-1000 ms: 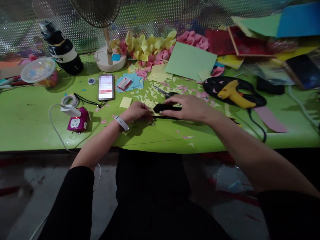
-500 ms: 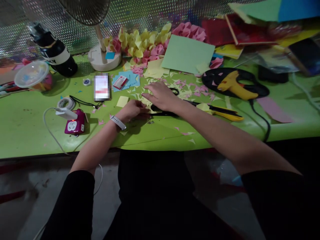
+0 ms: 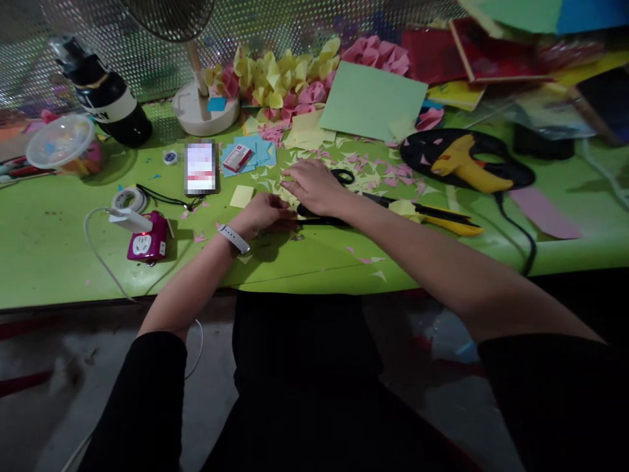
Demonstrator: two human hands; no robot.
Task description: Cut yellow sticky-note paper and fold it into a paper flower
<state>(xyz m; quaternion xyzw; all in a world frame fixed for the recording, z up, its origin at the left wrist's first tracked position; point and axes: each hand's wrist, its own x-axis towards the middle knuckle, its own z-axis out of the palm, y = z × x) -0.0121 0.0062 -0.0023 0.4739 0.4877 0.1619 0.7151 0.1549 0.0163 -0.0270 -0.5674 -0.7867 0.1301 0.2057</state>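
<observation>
My left hand (image 3: 265, 213), with a white band on its wrist, rests on the green table (image 3: 59, 262) with its fingers curled over a small yellow paper piece (image 3: 296, 217). My right hand (image 3: 314, 185) lies just beyond it, fingers stretched out flat over yellow and pink paper scraps (image 3: 368, 174). A black tool (image 3: 322, 215) lies under my right wrist. Black-handled scissors (image 3: 343, 176) sit right behind my right hand.
A phone (image 3: 200, 168), blue paper squares (image 3: 260, 152), a pink plug adapter (image 3: 147, 244) and a tape roll (image 3: 128, 198) lie left. A fan base (image 3: 204, 115), folded paper flowers (image 3: 280, 82), a green sheet (image 3: 373, 101), a yellow glue gun (image 3: 466, 169) and a yellow-black cutter (image 3: 437, 219) lie behind and right.
My right hand left the black tool and moved forward and left onto the paper scraps. My left hand stayed in place on the yellow paper.
</observation>
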